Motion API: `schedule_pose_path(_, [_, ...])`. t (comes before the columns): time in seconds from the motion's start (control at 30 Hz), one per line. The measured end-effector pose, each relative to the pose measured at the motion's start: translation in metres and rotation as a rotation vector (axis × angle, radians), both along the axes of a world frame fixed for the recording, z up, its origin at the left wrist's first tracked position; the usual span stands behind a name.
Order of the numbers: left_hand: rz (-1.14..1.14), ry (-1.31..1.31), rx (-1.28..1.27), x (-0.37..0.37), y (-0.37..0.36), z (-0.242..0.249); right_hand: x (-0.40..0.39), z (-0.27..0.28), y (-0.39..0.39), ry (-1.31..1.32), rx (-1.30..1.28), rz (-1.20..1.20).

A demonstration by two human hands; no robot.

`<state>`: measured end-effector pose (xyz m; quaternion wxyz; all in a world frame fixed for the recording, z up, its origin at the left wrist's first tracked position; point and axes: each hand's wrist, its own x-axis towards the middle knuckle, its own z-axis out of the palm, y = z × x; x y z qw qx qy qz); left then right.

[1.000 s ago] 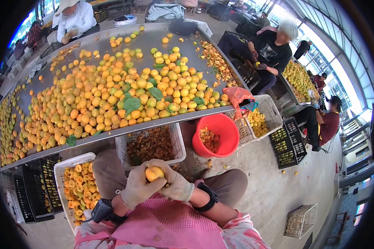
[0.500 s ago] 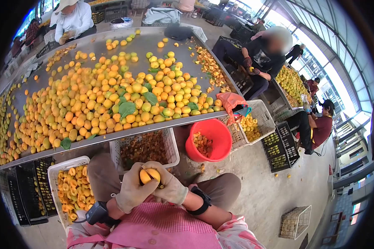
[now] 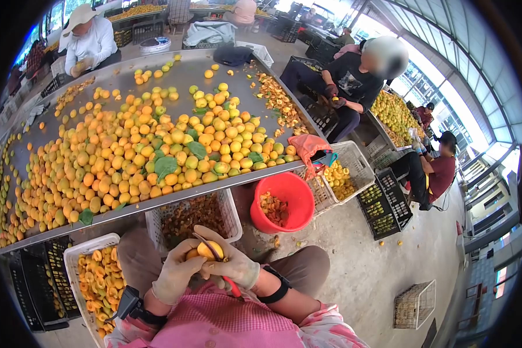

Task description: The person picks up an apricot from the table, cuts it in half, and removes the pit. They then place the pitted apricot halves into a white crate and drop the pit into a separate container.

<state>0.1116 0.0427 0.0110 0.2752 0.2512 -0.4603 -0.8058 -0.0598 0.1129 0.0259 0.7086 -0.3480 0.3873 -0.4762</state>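
Fruit (image 3: 203,251) probably light, soft, easily bruised, slippery where juicy; best cupped gently by sides, clear of red-handled knife (image 3: 234,287). Fruit sits between gloved left hand (image 3: 174,272) and right hand (image 3: 236,267): left fingers pinch its side, right fingers curl round knife, blade (image 3: 212,246) across fruit.

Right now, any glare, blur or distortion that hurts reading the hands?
Head view: strong fisheye, with the roof bowed and corners black; head view: daylight washes out the side openings at upper right; head view: a blurred patch covers a seated co-worker's head; head view: left hand, right hand, fruit and red knife handle all readable.
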Motion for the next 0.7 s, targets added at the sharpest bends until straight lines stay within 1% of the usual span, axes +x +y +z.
schedule_pose_path(0.07, [-0.101, -0.098, -0.026, 0.004, -0.003, 0.006, 0.000, 0.002, 0.001, 0.001, 0.007, 0.027])
schedule_pose_path(0.17, [-0.098, -0.168, 0.012, 0.008, -0.001, 0.005, 0.003, 0.008, 0.002, -0.035, 0.044, 0.090])
schedule_pose_path(0.23, [-0.056, -0.160, 0.000, 0.006, -0.002, 0.000, 0.006, 0.015, 0.002, 0.023, 0.078, 0.080])
schedule_pose_path(0.27, [-0.005, -0.160, -0.006, 0.010, 0.000, -0.005, 0.007, 0.017, 0.002, 0.102, 0.090, 0.075])
schedule_pose_path(0.3, [0.043, -0.114, -0.075, 0.011, -0.004, -0.016, 0.008, 0.022, -0.002, 0.158, 0.065, 0.086])
schedule_pose_path(0.33, [0.113, -0.090, -0.137, 0.016, -0.009, -0.022, 0.001, 0.018, -0.006, 0.175, 0.057, 0.182])
schedule_pose_path(0.37, [0.186, -0.190, -0.014, 0.028, -0.011, -0.008, 0.000, -0.004, 0.001, 0.194, 0.104, 0.083])
schedule_pose_path(0.4, [0.259, -0.197, -0.019, 0.043, -0.013, 0.000, 0.012, -0.008, 0.007, 0.163, -0.055, -0.138])
schedule_pose_path(0.43, [0.315, -0.265, -0.030, 0.060, -0.016, 0.005, 0.012, -0.024, 0.010, -0.004, 0.002, -0.221])
schedule_pose_path(0.47, [0.402, -0.347, -0.097, 0.080, -0.020, -0.006, 0.001, -0.032, 0.010, 0.083, -0.042, -0.199])
schedule_pose_path(0.5, [0.513, -0.340, -0.096, 0.097, -0.022, -0.014, 0.009, -0.024, 0.008, 0.049, -0.029, -0.264])
schedule_pose_path(0.53, [0.655, -0.328, -0.159, 0.113, -0.021, -0.020, 0.008, -0.030, 0.010, -0.035, -0.008, -0.251])
schedule_pose_path(0.6, [0.719, -0.498, -0.314, 0.157, -0.019, -0.044, 0.007, -0.037, 0.020, 0.002, 0.118, -0.233])
schedule_pose_path(0.67, [1.006, -0.543, -0.116, 0.192, -0.022, -0.082, 0.009, -0.043, 0.023, 0.020, 0.135, -0.175])
schedule_pose_path(0.7, [1.112, -0.575, 0.011, 0.209, -0.021, -0.100, 0.011, -0.049, 0.024, 0.043, 0.146, -0.129])
